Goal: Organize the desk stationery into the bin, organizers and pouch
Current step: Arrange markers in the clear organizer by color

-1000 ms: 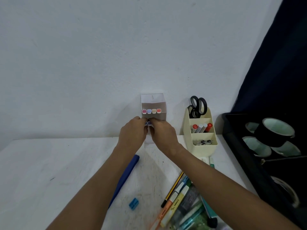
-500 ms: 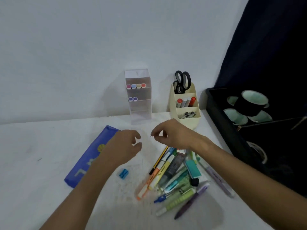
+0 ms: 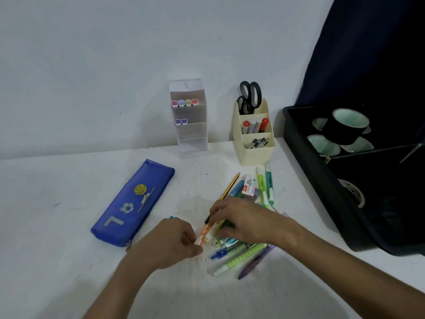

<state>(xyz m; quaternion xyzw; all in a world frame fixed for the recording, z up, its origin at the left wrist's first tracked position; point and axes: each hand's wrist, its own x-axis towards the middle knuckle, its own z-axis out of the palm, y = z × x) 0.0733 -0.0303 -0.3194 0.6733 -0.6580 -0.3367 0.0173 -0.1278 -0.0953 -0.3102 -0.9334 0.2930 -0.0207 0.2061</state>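
A: Since half a second back, both hands have dropped from mid-air above the white desk (image 3: 57, 226) into the loose pile of pens and markers (image 3: 241, 249). We log the left hand (image 3: 170, 242) with fingers curled in, thumb and forefinger pinched on the near end of a slim orange highlighter (image 3: 204, 234).

B: Agreed. Right hand (image 3: 243, 221) lies over the middle of the pile, fingers bent down on the far part of that same orange highlighter and a pale yellow one beside it. Whether it truly grips either, we cannot tell; the palm hides the contact.

A: We note the surroundings. Flat blue zip pouch with a basketball print (image 3: 133, 203) lies left of the pile, closed as far as we see. Clear plastic tiered organizer (image 3: 189, 134) stands at the wall: four square-capped markers in its top tier, two in the tier below.

B: Cream plastic stepped desk organizer (image 3: 255, 150) stands right of it. Black-handled scissors (image 3: 249, 96) in the rear pocket, red and grey markers in the middle pocket, small dark items in the front one, too small for us to name.

A: Black plastic bin (image 3: 322, 180) at the right edge holds rolls of black tape (image 3: 345, 127). Yellow-and-black pencil (image 3: 231, 185) and a small white box (image 3: 248, 186) lie at the far end of the pile, untouched.
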